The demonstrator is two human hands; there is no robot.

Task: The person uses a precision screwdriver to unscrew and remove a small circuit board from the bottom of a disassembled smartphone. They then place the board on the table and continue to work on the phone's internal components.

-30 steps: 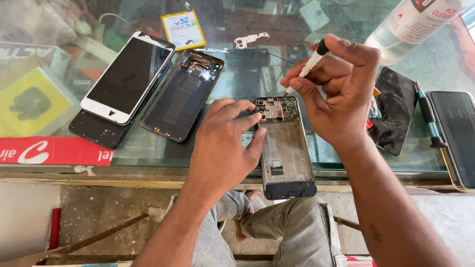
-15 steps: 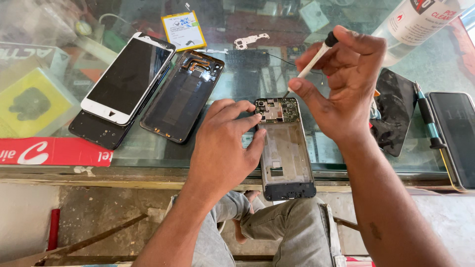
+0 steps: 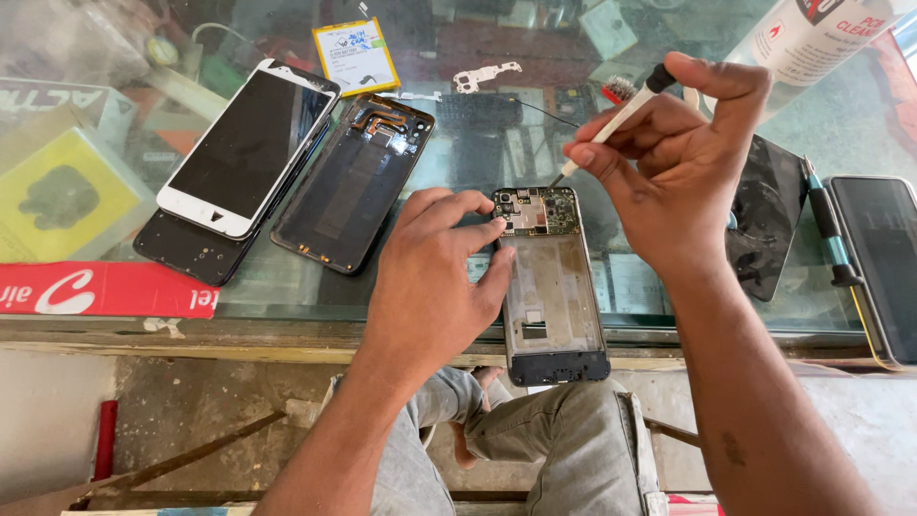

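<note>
Far left of our grip: a white-framed phone (image 3: 246, 148) lies screen-up on a dark panel; a red strip (image 3: 105, 289) lies along the counter edge below it
Just left of our grip: a black back cover (image 3: 353, 182) lies inside-up on the glass counter (image 3: 287, 287); beyond it lies a yellow battery (image 3: 355, 55)
Left hand: our left hand (image 3: 430, 287) rests against the left edge of the opened phone frame (image 3: 549, 282); thumb and fingertips (image 3: 492, 229) are closed on its upper left corner, steadying it
Phone frame: it lies flat on the glass between our hands, circuit board end away from us, lower end at the counter edge
Right hand: our right hand (image 3: 669, 162) is clamped on a thin white screwdriver (image 3: 611, 119); the tip points down, just above the frame's top edge; we cannot tell whether it touches
Right of our grip: a black phone (image 3: 884, 258) and a teal-handled tool (image 3: 826, 229) lie side by side; a white bottle (image 3: 812, 38) lies beyond
</note>
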